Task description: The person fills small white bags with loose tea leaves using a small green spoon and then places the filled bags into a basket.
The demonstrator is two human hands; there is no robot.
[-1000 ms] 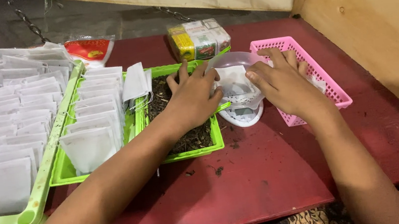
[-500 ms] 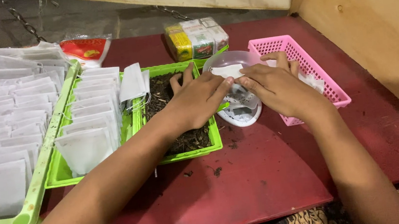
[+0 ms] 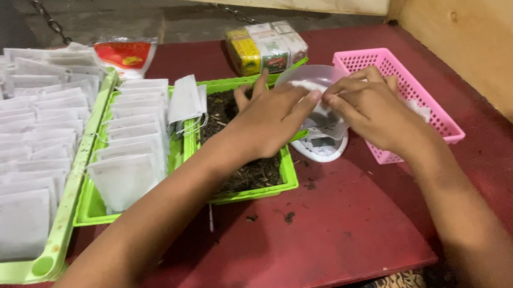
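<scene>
Your left hand [image 3: 273, 119] reaches toward one o'clock, fingers extended; your right hand [image 3: 376, 110] angles toward eleven o'clock, fingertips meeting the left's, pinching.

Both hands' fingertips now meet over bowl [image 3: 310, 77].

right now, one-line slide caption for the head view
Both hands, left hand and right hand, pinch a white paper bag over a clear bowl.
</scene>
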